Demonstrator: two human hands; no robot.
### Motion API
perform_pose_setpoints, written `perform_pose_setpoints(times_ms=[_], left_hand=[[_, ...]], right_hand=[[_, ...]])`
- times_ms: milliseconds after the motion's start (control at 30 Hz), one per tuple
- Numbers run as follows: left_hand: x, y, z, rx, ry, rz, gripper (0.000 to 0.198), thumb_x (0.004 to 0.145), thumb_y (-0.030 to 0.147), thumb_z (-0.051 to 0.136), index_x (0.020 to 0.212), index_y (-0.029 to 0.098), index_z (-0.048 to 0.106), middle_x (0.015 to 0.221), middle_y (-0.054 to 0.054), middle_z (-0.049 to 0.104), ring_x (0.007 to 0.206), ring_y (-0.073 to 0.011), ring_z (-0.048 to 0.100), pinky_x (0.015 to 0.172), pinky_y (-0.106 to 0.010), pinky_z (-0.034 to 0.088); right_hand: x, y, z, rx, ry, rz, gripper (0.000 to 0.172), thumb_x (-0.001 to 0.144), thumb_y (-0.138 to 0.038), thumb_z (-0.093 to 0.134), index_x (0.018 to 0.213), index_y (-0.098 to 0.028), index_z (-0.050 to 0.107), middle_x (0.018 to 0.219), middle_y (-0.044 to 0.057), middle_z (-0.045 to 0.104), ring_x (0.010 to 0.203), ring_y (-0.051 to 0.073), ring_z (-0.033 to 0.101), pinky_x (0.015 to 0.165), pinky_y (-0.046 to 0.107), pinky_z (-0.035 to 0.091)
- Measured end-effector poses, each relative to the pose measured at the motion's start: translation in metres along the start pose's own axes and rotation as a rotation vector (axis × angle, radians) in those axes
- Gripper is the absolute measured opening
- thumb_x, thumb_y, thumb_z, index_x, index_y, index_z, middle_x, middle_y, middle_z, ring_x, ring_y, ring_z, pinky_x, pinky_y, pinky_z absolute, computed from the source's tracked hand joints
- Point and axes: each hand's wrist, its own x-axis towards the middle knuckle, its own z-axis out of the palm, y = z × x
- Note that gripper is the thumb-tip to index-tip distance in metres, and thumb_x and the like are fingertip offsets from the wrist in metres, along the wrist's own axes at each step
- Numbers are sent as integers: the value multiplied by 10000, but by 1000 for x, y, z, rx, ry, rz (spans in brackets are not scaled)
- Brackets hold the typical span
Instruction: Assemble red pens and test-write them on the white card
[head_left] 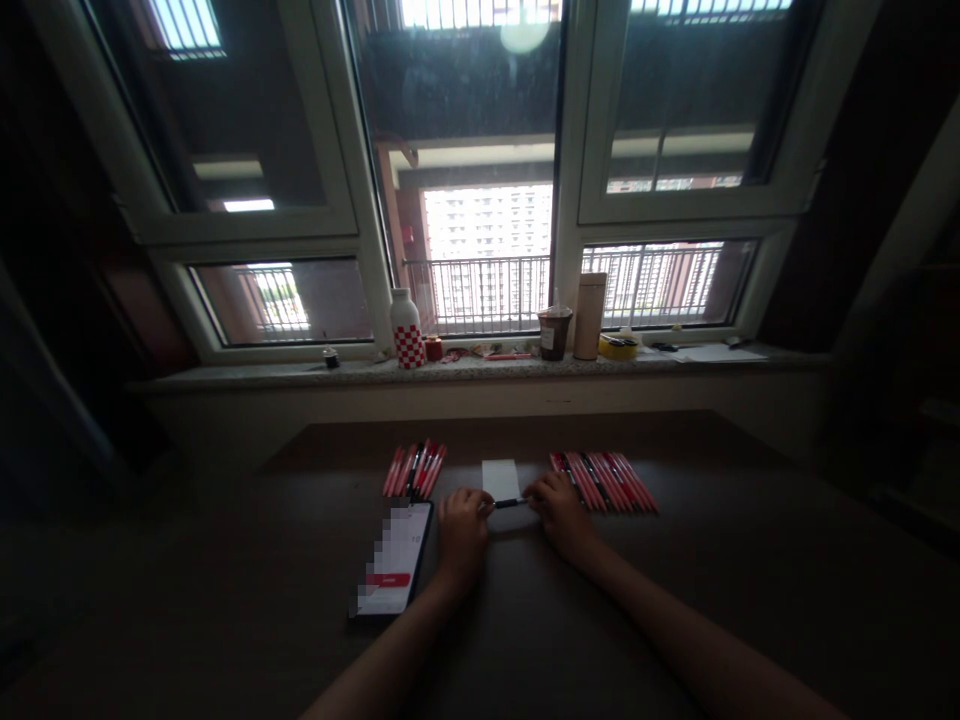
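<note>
Slim black-gripped pen (508, 503) before white rectangular sheet (500, 477); left, pink-black pen row (415, 470) behind black-edged oblong phone (399, 555); right, second pink-black pen row (604, 482).

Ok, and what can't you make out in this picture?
All in the head view:
- The pen's ends: covered by the fingers of the left hand and right hand.
- Part of the phone's screen: masked by pixelation.
- Wording on the drink cup's label: too small.
- Both forearms beyond the bottom edge: cut off by the frame.

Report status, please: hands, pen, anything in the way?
Left fingers, right fingers: at opposite ends of pen. Pen: crosswise, by white paper. Phone: off left, clear of pen.
</note>
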Motion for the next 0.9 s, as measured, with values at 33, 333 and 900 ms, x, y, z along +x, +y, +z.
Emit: perform_pose_setpoints(times_ms=[33,333,900], left_hand=[[1,-1,1,3,6,1,165,845,178,477,858,206,639,937,-42,632,926,-209,535,895,-368,340],[4,-5,5,11,13,28,172,869,206,448,851,174,616,918,-57,610,899,-200,523,824,-327,372],[3,-1,1,36,1,5,410,923,294,339,671,187,643,1007,-60,633,1012,-216,504,945,-419,303]], right_hand=[[0,-1,-1,0,1,-2,249,788,-1,522,895,-201,625,936,59,554,963,224,461,855,355,392],[0,-2,-1,-37,-12,-72,262,771,18,527,900,-197,605,938,56,556,970,223,449,861,353,387],[0,-7,-4,-38,-33,-120,232,783,-14,544,894,-203,618,912,49,575,966,222,449,870,364,384]])
